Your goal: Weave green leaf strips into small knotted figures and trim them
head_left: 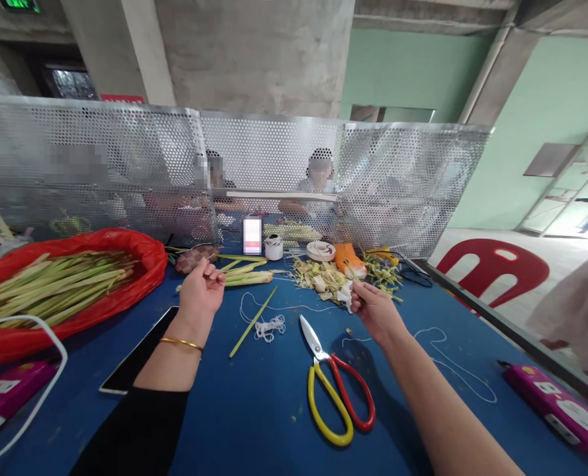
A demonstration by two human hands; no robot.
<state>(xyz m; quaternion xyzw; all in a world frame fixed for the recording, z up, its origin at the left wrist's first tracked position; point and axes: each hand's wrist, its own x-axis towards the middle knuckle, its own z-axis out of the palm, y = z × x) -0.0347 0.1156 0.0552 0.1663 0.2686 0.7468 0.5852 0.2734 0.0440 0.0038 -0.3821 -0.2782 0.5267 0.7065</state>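
- Blue table [254, 410].
- Red bag [157, 261], left side, full of green stalks [65, 285].
- Scissors [318, 352], partly open, between the arms.
- Left hand [203, 285]: raised, fingers curled; cannot tell if gripping.
- Right hand [373, 307]: fingertips closed on white scrap.
- Single stalk [252, 322], beside bunched string [270, 328].
- White scrap [346, 295]: at right fingertips, near trimmings [318, 276].

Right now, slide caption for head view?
Right hand pinching a white scrap, left hand raised, scissors lying on blue table.
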